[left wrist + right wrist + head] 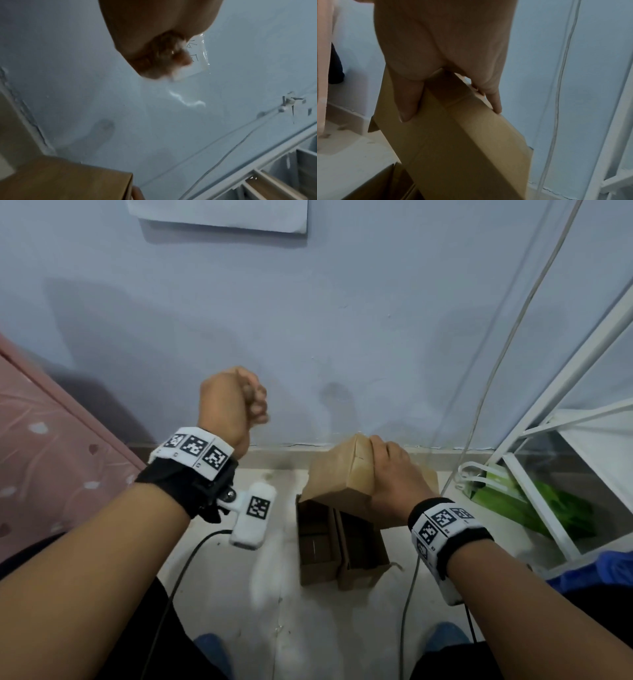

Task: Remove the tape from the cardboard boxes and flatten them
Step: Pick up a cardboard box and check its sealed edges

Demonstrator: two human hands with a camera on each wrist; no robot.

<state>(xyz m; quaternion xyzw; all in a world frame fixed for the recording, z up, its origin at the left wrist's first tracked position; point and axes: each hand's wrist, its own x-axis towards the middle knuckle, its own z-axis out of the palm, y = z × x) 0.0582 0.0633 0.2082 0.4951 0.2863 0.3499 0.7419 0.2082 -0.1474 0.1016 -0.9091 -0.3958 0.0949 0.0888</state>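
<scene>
Our right hand clamped the tilted cardboard box above the open boxes on the floor, long axis slanting down-left. Our left hand, raised well left of it, pinched a strip of clear tape.

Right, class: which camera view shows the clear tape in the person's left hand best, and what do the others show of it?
The left wrist view: the clear tape shows glossy against the wall, pinched by the left hand. In the head view the blurred, raised left hand hides it. The right wrist view shows no tape.
</scene>
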